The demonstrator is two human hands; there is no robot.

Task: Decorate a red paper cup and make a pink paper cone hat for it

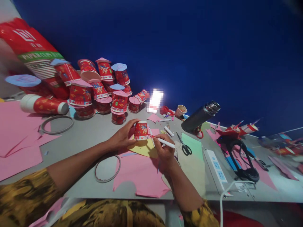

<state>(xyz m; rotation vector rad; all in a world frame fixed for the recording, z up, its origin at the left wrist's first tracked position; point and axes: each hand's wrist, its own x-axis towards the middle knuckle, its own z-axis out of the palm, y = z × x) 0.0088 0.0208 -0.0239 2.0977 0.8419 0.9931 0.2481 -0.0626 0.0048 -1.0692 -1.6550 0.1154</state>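
My left hand is closed around the left side of a red patterned paper cup, which is held bottom up. In my right hand is a white marker pen, its tip against or very near the cup's right side; I cannot tell if it touches. Below the cup lies a yellow paper sheet on top of cut pink paper. A white pen cap or short marker rests just beyond my right hand. Black-handled scissors lie to the right of it.
Several stacked red cups with paper tops stand at the back left, before a red cup bag. A dark flask leans at the back right. Nearby are a power strip, a black stand and a grey ring.
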